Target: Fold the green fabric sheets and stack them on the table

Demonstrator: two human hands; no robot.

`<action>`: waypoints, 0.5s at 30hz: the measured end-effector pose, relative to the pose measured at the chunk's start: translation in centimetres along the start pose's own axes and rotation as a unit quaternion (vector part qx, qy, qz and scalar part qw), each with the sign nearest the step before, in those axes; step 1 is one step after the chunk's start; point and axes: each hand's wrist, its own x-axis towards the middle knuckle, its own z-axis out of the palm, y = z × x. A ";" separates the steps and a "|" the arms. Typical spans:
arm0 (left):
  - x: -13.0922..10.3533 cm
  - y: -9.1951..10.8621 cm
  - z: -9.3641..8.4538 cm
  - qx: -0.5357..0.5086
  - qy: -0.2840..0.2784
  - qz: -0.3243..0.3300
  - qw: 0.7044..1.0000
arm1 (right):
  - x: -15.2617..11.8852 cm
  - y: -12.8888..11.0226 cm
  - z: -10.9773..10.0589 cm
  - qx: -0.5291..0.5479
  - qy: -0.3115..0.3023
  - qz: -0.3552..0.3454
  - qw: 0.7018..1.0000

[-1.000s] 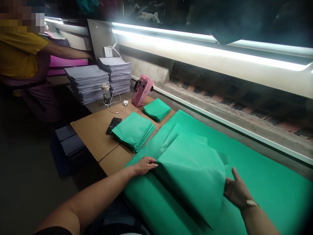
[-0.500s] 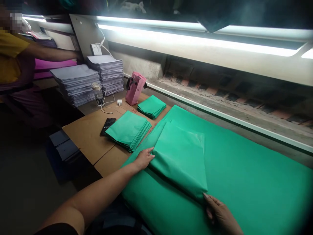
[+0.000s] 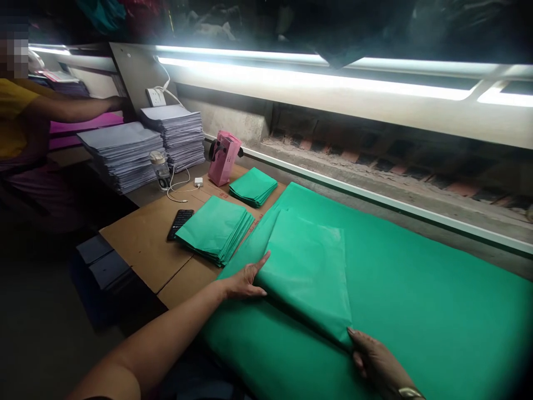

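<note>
A folded green sheet (image 3: 308, 266), smooth like plastic or coated paper, lies on a larger spread of the same green material (image 3: 408, 283). At its left edge is my left hand (image 3: 245, 280), thumb and forefinger spread apart with the fingertips by the fold. My right hand (image 3: 372, 353) pinches the near right corner of the folded sheet between thumb and fingers. Beyond my left hand sits a stack of folded green sheets (image 3: 214, 228), and farther back a smaller green stack (image 3: 253, 186).
Brown cardboard (image 3: 145, 250) covers the table at left, bearing a phone (image 3: 180, 223), a charger (image 3: 198, 181) and a pink bag (image 3: 224, 158). A bottle (image 3: 160, 171) stands by tall paper stacks (image 3: 120, 147). At far left, a person in yellow (image 3: 16, 111) reaches toward the partition.
My left thumb and forefinger have parted from their pinch at the folded sheet's left edge. My right hand keeps its corner grip. The whole view has shifted slightly.
</note>
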 end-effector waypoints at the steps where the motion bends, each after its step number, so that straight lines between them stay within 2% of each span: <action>1: -0.2 -0.1 -0.1 0.007 -0.011 -0.010 1.000 | 0.0 0.1 0.0 0.002 0.005 -0.001 1.000; 4: -0.8 -0.2 -0.5 -0.025 -0.041 -0.040 0.998 | 0.0 0.2 0.2 -0.013 0.016 0.004 1.000; 7: -1.2 -0.2 -0.7 -0.070 -0.030 -0.062 0.995 | 0.0 0.2 0.4 -0.049 0.012 -0.005 0.999; 12: -1.4 -0.4 -1.1 -0.078 0.000 -0.077 0.994 | 0.9 0.5 -0.1 -0.129 0.009 -0.059 0.990; 15: -1.3 -0.2 -1.1 -0.121 -0.027 -0.070 0.990 | 1.8 0.9 -0.6 -0.162 0.024 -0.068 0.984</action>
